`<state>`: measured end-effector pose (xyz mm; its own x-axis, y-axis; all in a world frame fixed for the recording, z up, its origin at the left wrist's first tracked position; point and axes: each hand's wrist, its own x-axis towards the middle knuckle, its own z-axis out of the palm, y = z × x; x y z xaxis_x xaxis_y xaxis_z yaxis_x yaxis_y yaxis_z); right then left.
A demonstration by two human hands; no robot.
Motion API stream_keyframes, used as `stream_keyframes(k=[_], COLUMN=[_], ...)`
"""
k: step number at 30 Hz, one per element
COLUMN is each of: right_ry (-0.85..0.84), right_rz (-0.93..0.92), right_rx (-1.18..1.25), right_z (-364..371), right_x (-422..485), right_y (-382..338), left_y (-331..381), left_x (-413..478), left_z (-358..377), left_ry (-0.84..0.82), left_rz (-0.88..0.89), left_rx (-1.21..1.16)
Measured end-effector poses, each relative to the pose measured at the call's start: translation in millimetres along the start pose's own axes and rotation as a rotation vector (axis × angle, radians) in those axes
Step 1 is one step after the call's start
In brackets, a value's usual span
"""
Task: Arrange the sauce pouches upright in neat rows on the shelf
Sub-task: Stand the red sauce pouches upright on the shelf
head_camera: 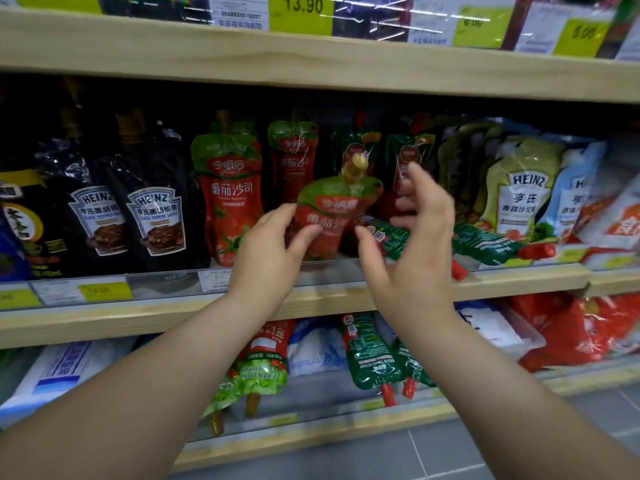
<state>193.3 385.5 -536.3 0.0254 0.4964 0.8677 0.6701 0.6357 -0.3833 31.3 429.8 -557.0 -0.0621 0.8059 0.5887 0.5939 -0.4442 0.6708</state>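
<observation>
My left hand [268, 252] grips a red and green tomato sauce pouch [334, 211] with a gold cap, held upright at the front of the middle shelf [502, 275]. My right hand [412, 244] is spread just to its right, holding nothing. Two matching red pouches [230, 192] stand upright to the left. Dark green ketchup pouches [485, 242] with red caps lie flat on the shelf behind and to the right of my right hand; others stand at the back.
Black Heinz pepper sauce pouches [156, 220] stand at the left, and pale green and blue Heinz pouches [523, 188] at the right. On the lower shelf, pouches [367, 355] lie with caps pointing outward among white and red bags. A wooden shelf board [311, 53] runs overhead.
</observation>
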Motion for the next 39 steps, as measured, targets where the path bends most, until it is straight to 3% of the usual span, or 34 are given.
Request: stream_keyframes(k=[5, 9, 11, 18, 32, 36, 39], right_ry=[-0.362, -0.432, -0.430, -0.362, -0.373, -0.433, -0.414], right_rz=[0.176, 0.285, 0.289, 0.260, 0.276, 0.288, 0.196], right_rx=[0.074, 0.140, 0.089, -0.065, -0.174, -0.179, -0.233], right_z=[28.3, 52.6, 62.0, 79.4, 105.9, 91.7, 64.8], right_x=[-4.6, 8.4, 10.9, 14.8, 30.8, 27.6, 23.9], right_y=[9.2, 11.8, 15.0, 18.2, 19.4, 12.9, 10.2], left_y=[-2.0, -6.1, -10.5, -38.1, -59.1, -56.3, -49.6], left_x=[10.0, 14.3, 9.0, -33.7, -47.2, -46.5, -44.2], left_z=[-1.7, -5.0, -11.1, -42.3, -36.8, -38.6, -36.1], left_ry=[0.025, -0.029, -0.042, 0.033, 0.059, 0.021, 0.014], left_rz=[-0.098, -0.185, -0.178, 0.132, 0.204, 0.179, 0.184], left_rx=[-0.060, -0.081, -0.007, 0.524, 0.538, 0.553, 0.559])
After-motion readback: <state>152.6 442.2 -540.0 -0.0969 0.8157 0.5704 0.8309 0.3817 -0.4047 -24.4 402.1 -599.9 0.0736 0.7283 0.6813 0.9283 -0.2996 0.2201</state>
